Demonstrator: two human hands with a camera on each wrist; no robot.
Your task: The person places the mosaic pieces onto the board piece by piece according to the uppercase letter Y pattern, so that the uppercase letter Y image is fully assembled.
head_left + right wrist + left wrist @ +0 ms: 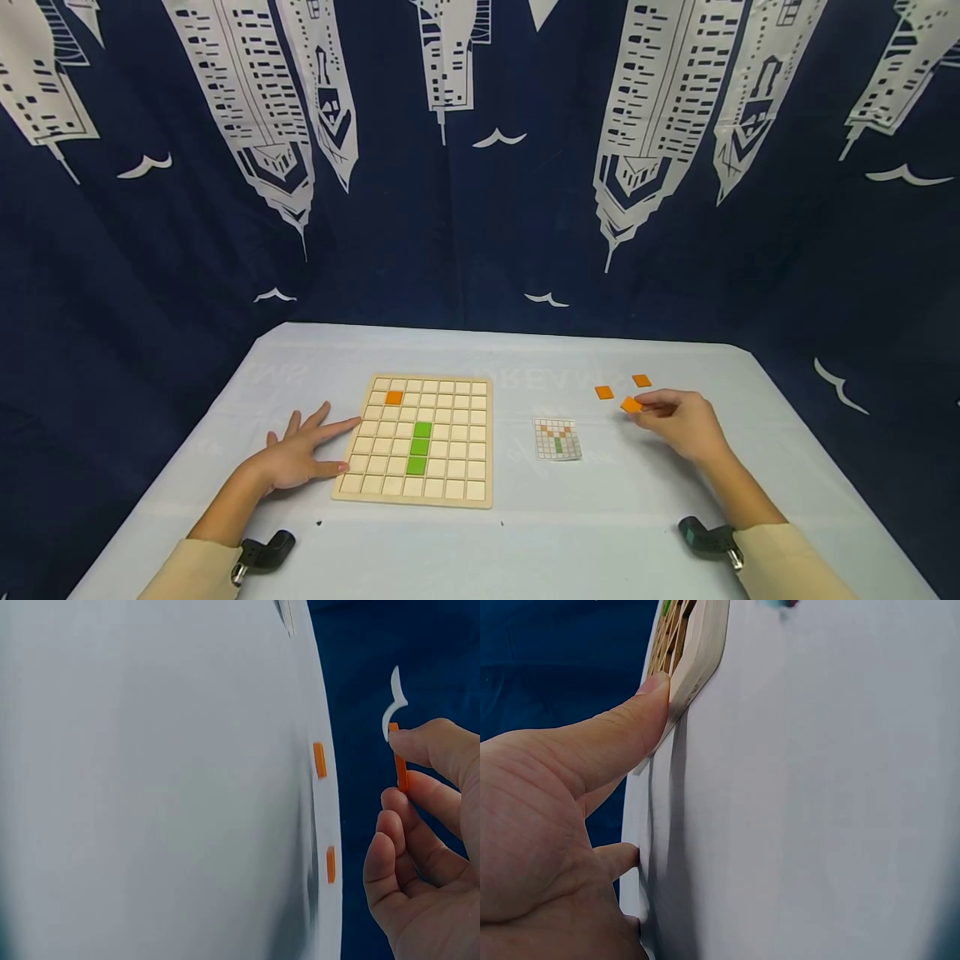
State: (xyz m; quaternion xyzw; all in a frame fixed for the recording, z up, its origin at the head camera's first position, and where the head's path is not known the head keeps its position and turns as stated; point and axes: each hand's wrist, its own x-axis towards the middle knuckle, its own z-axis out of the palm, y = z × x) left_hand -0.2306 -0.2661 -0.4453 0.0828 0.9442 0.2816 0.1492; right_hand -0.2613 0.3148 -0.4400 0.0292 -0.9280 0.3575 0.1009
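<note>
A wooden grid board (489, 442) lies on the white table, with one orange tile (393, 397) in its upper left and three green tiles (420, 447) in a column near its middle. My left hand (296, 454) spreads its fingers at the board's left edge; its thumb (641, 712) touches the rim in the left wrist view. At the right, my right hand (682, 421) pinches an orange square tile (399, 759) between thumb and fingers, raised off the table. Two more orange tiles (604, 392) lie just beyond that hand.
Between the board and the right hand lies a small pattern card (557, 439) showing a grid with orange and green squares. A dark blue curtain (457, 250) with white building prints hangs behind the white table (570, 542). Small dark specks dot the tabletop.
</note>
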